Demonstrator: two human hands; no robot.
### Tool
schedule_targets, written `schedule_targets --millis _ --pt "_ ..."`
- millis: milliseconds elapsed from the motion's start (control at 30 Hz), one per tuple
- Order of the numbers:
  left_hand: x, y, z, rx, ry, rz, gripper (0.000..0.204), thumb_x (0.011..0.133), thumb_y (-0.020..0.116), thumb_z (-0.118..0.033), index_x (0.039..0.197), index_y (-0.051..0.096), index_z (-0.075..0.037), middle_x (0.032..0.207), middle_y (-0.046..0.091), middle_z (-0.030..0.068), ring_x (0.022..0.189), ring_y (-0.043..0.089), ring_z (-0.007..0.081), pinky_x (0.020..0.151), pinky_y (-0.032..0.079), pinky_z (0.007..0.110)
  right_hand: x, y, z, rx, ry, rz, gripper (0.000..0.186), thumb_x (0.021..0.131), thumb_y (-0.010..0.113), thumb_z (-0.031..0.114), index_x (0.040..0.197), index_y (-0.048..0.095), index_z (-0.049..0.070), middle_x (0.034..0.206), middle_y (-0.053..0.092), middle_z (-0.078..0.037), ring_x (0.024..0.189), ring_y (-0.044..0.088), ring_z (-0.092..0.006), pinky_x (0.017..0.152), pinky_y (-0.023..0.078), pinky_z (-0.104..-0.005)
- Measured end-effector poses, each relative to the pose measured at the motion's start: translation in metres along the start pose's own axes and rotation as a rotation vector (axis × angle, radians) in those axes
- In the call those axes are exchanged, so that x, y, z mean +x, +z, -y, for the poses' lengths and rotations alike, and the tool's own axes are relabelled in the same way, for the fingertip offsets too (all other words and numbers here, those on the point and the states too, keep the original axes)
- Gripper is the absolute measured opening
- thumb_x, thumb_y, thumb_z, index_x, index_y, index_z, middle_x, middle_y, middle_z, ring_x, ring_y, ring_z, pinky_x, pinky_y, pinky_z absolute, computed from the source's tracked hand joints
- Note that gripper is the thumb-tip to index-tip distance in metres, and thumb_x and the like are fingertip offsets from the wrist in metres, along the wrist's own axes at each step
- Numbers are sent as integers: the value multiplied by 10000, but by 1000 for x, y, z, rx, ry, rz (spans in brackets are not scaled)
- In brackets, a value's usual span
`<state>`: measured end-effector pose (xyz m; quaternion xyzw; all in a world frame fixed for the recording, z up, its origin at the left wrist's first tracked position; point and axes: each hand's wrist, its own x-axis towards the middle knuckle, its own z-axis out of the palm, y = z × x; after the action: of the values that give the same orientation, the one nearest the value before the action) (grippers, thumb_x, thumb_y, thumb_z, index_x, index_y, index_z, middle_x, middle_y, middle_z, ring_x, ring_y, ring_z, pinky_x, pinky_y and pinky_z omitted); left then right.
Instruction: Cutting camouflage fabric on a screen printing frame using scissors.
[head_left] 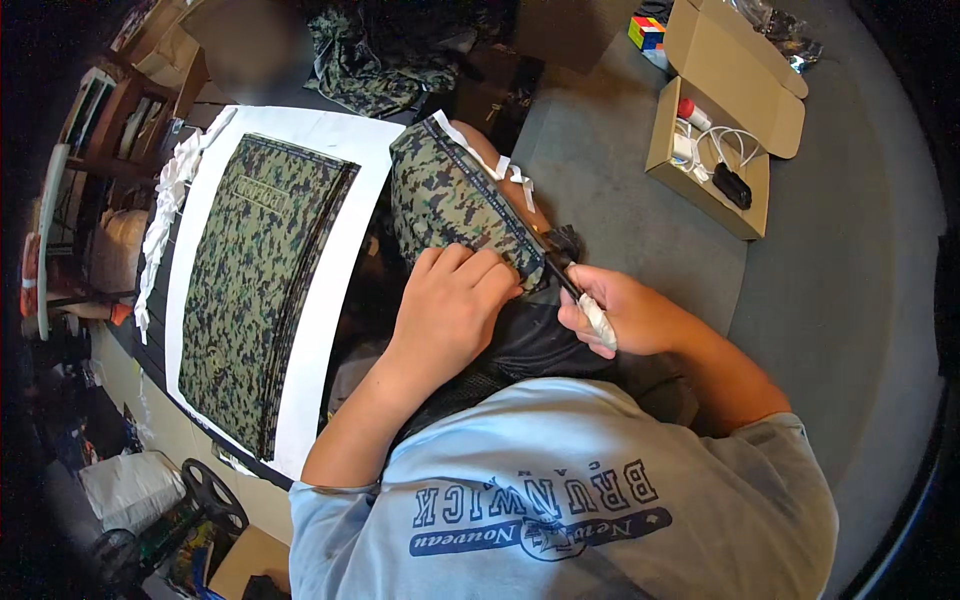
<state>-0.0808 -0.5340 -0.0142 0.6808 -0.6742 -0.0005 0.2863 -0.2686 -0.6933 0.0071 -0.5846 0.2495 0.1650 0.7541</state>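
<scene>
A camouflage fabric piece (450, 190) with a dark band along its edge and white ribbon-like tabs lies across my lap. My left hand (450, 310) is closed on its near end, fingers curled over the cloth. In my right hand (630, 310) is a slim dark tool (597, 318) with a white-wrapped handle. Its dark end meets the band at the fabric's near corner; the tip's exact shape is hard to make out. To the left, a stack of flat camouflage panels (250, 300) rests on a white sheet (338, 250).
An open cardboard box (740, 60) with cables and a charger is at the upper right, beside a colourful puzzle cube (647, 33). Crumpled camouflage cloth (380, 65) lies at the far side. White scraps (170, 205) hang along the left edge. A steering wheel (238, 515) stands lower left.
</scene>
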Motion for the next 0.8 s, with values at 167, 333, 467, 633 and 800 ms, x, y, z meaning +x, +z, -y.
schedule_targets --millis 167,333,467,633,800 --pt "-1 1 -3 -10 18 28 96 858 663 -146 928 604 -115 944 587 31 842 521 224 807 406 333 10 -1 -2 48 -83 -2 244 1005 622 221 872 451 108 624 507 13 442 446 -87 413 349 -243" --pt "-2 -1 -4 -5 21 67 88 870 649 -166 930 605 -121 956 595 32 855 522 222 817 401 340 17 1 -1 57 -103 -18 318 1005 659 275 844 446 103 603 515 0 411 461 -94 379 338 -251" --pt "-3 0 -2 -10 21 74 93 870 653 -165 938 608 -118 966 600 35 849 523 226 813 403 343 11 2 8 11 -66 -21 269 1010 644 243 877 458 102 602 493 4 430 435 -92 404 360 -260" --pt "-3 4 1 -112 -5 38 107 867 666 -148 950 613 -106 971 605 39 818 525 238 783 418 346 8 -1 10 -25 -25 -27 218 1017 625 211 912 471 98 604 474 10 451 408 -90 432 384 -264" --pt "3 8 9 -175 -224 -176 119 857 681 -109 954 616 -86 960 609 44 773 525 254 725 440 347 12 -2 3 -8 -40 -30 277 1013 638 248 870 450 103 606 504 -4 437 440 -96 413 375 -264"
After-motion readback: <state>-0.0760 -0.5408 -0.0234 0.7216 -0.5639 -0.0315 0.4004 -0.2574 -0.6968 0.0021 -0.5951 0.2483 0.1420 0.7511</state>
